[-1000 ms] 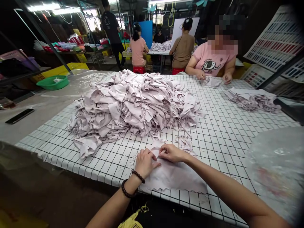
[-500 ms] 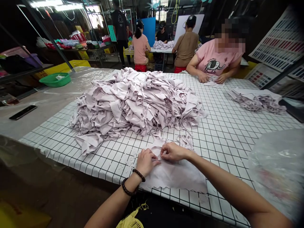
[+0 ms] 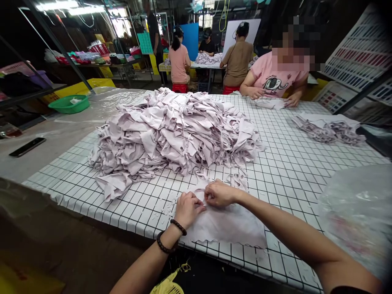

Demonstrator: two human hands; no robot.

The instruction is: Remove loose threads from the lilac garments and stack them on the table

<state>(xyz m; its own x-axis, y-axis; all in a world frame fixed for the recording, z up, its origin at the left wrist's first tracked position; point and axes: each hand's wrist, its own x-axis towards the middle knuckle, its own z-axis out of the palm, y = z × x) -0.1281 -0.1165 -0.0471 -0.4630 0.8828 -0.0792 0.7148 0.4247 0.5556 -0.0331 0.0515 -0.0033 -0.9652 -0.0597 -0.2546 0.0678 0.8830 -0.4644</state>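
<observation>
A pale lilac strappy top (image 3: pixel 226 226) lies spread on the gridded tablecloth at the near edge, its thin straps pointing away from me. My left hand (image 3: pixel 187 207), with two dark bead bracelets at the wrist, is closed on the top's neckline edge, thumb and fingertips together. Close beside it, my right hand (image 3: pixel 219 193) pinches the same edge; whatever is between those fingertips is too small to make out. Small white scraps (image 3: pixel 165 208) are scattered left of the top. Just beyond my hands rises a big heap of similar garments (image 3: pixel 177 130).
Across the table, a person in a pink shirt (image 3: pixel 275 79) handles pale cloth. A garment stack (image 3: pixel 332 130) lies right, above a clear plastic bag (image 3: pixel 357 220). At left are a green basket (image 3: pixel 70 104) and a phone (image 3: pixel 27 147). Other people sit behind.
My right hand has shifted slightly left, closer to my left hand, and its fingers are more curled. The person opposite has moved their hands apart along the cloth.
</observation>
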